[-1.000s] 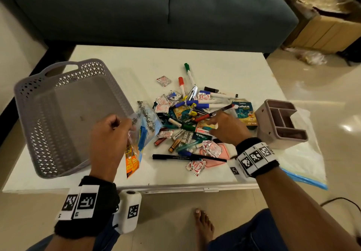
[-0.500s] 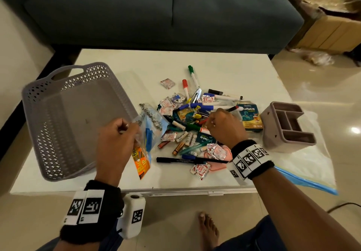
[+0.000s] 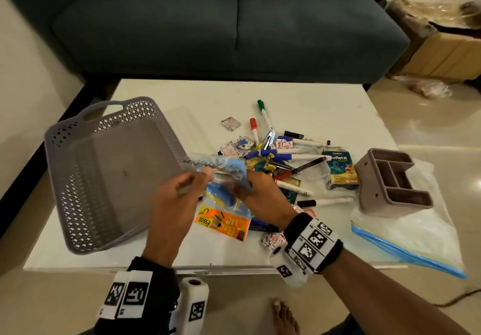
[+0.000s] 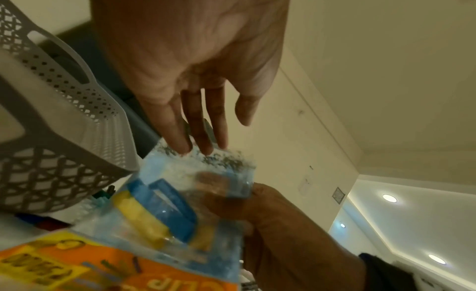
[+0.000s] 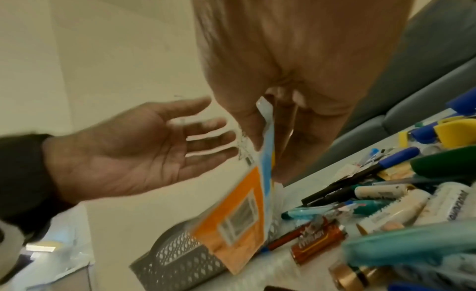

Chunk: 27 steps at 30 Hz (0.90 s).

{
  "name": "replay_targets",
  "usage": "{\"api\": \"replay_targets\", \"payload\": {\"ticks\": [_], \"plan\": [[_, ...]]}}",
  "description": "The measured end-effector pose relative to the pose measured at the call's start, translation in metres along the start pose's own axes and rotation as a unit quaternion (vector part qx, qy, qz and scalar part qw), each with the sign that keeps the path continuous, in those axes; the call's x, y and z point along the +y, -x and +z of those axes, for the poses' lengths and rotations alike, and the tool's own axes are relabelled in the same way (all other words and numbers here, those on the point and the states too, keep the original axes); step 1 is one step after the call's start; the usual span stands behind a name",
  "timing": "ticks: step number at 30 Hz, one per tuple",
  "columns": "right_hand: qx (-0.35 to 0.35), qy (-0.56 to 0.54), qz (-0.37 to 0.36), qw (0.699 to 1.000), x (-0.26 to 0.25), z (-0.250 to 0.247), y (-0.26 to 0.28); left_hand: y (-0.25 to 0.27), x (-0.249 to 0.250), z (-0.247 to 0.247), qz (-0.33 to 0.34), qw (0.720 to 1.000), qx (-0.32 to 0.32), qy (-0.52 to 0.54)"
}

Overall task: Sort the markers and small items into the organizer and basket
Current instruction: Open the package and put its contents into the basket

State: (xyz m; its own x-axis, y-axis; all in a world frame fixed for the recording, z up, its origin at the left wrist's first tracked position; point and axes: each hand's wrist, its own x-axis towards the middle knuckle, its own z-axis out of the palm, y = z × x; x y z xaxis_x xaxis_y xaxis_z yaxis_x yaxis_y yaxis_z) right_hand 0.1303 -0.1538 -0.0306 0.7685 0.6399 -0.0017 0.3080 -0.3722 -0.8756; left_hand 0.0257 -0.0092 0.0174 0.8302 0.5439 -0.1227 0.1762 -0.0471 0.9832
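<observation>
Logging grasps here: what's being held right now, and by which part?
The right hand pinches the clip packet near its clear top end; the left hand is open, its fingers touching that top edge.

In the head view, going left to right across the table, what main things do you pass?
Grey basket → left hand → clip packet → right hand → Koflet-H packet → organizer.

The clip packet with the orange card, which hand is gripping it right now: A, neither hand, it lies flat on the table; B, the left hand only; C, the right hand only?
C: the right hand pinches the top of the clip packet between thumb and fingers, while the left hand is spread, straight fingers at the packet's edge.
</observation>
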Motion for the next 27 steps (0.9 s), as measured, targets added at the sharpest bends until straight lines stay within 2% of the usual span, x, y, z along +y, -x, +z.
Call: {"api": "replay_targets", "payload": {"ticks": [2,3,5,7,10,14,18,24,27], "plan": [[0.009,-0.08,0.021,0.997,0.0,-0.009,-0.001,-0.007,-0.007,-0.015,0.022,0.998,0.052,-0.027],[0.009,-0.13,0.021,0.991,-0.002,-0.013,-0.001,-0.012,-0.011,-0.021,0.014,0.997,0.056,-0.052],[0.001,-0.224,0.015,0.974,-0.005,-0.018,-0.002,-0.017,-0.012,-0.026,-0.041,0.997,0.009,-0.07],[-0.027,-0.271,0.005,0.962,-0.006,-0.018,-0.002,-0.018,-0.012,-0.025,-0.094,0.994,-0.054,-0.033],[-0.061,-0.273,0.017,0.96,-0.009,-0.013,-0.001,-0.017,-0.015,-0.026,-0.109,0.991,-0.075,-0.019],[-0.044,-0.262,0.06,0.962,-0.007,-0.017,-0.004,-0.017,-0.011,-0.023,-0.104,0.993,-0.061,-0.014],[-0.058,-0.27,0.072,0.958,-0.005,-0.029,-0.003,-0.017,-0.006,-0.012,-0.147,0.986,-0.066,0.032],[-0.092,-0.25,0.069,0.961,-0.007,-0.014,-0.003,-0.014,-0.006,-0.021,-0.156,0.985,-0.009,0.079],[-0.109,-0.216,0.056,0.969,-0.014,-0.001,-0.007,-0.012,-0.005,-0.031,-0.123,0.989,0.008,0.079]]}}
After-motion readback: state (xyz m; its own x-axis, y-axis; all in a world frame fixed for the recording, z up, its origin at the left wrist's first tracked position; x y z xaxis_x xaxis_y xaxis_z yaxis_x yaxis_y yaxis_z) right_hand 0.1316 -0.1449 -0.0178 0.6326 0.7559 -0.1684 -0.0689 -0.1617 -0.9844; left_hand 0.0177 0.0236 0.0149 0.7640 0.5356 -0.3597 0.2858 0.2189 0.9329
